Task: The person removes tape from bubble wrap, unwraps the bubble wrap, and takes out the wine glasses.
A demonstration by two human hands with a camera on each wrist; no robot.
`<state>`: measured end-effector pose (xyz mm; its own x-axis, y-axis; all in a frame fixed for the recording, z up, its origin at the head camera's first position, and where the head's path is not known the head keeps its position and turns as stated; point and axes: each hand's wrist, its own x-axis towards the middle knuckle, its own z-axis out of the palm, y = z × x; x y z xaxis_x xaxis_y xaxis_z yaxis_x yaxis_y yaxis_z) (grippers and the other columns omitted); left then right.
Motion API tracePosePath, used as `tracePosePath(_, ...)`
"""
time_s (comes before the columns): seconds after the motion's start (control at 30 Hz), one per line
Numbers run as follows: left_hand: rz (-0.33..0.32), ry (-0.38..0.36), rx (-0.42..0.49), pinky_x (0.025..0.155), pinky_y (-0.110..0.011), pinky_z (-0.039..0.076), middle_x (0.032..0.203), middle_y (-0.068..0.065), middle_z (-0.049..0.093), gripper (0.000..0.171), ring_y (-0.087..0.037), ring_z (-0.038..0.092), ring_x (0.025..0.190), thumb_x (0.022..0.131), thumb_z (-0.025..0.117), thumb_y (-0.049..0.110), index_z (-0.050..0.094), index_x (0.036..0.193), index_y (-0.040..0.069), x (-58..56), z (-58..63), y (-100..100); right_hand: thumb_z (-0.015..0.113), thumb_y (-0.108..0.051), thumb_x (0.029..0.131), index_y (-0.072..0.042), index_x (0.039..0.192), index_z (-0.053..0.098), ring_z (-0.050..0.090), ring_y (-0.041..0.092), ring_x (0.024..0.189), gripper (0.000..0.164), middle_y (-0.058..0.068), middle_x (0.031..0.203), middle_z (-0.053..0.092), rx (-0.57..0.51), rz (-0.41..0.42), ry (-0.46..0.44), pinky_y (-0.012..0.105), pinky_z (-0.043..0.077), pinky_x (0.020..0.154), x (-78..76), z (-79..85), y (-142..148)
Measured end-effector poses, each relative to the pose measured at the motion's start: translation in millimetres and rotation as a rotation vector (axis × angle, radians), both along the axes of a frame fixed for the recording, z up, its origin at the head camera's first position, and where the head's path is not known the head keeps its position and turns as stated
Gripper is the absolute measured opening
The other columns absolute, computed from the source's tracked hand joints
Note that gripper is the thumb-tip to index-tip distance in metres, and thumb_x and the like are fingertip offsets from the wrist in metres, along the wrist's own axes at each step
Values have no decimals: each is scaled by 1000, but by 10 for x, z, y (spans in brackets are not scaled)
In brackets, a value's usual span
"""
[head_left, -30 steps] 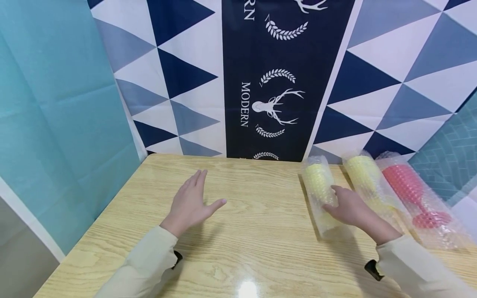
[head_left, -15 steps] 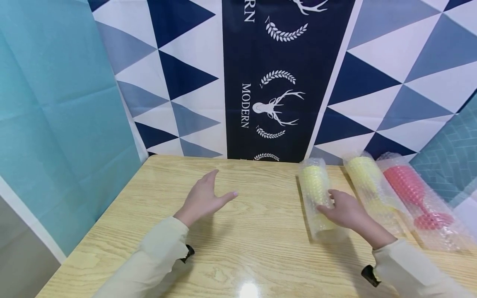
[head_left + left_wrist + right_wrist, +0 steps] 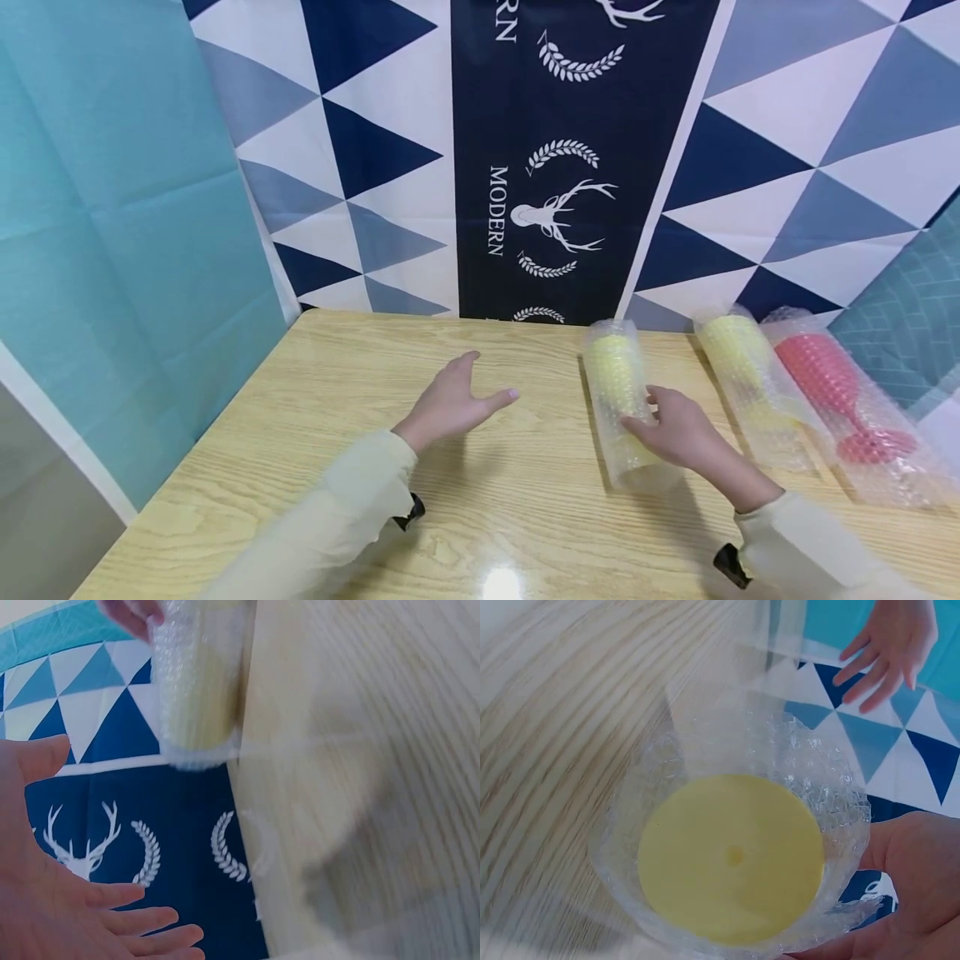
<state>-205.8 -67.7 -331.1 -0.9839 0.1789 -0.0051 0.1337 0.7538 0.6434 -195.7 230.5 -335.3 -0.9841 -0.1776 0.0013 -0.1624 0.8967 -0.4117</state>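
Observation:
A yellow goblet in clear bubble wrap lies on the wooden table, right of centre in the head view. My right hand grips its lower half, thumb on one side and fingers on the other. In the right wrist view the round yellow base shows through the wrap's end. My left hand hovers above the table to the left, holding nothing, thumb spread from the fingers. A gap separates it from the goblet. The left wrist view shows its fingers extended.
Another wrapped yellow goblet and a wrapped red goblet lie side by side at the right. Patterned cloth hangs along the table's back edge, and a teal cloth hangs along the left.
The right hand has slid the wrapped yellow goblet leftward, away from the other two. My left hand has moved rightward, closer to it.

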Motion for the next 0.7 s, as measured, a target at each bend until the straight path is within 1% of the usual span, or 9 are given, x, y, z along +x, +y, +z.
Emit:
tracePosePath(0.2,-33,-29,28,115,-50,34,153,-12,37,88,-33,36,142,85,57,62,30,150,9,22,-82,220,61,-27,91,23,132,35,60,48,105,71,40,124,53,-28,-9,-7,52,54,84,75,6,-66)
tracePosePath(0.37,-62,-75,67,112,-51,37,151,-14,40,87,-34,40,139,86,56,63,31,149,8,41,-169,331,60,-28,92,21,133,38,60,48,107,68,39,127,52,-36,-4,-14,51,54,84,115,0,-162)
tracePosePath(0.7,-79,-116,134,107,-50,42,145,-16,47,83,-32,46,134,86,55,63,38,144,7,23,-185,543,59,-31,93,20,134,37,60,46,109,69,38,131,50,-50,-6,-39,50,55,83,176,19,-270)
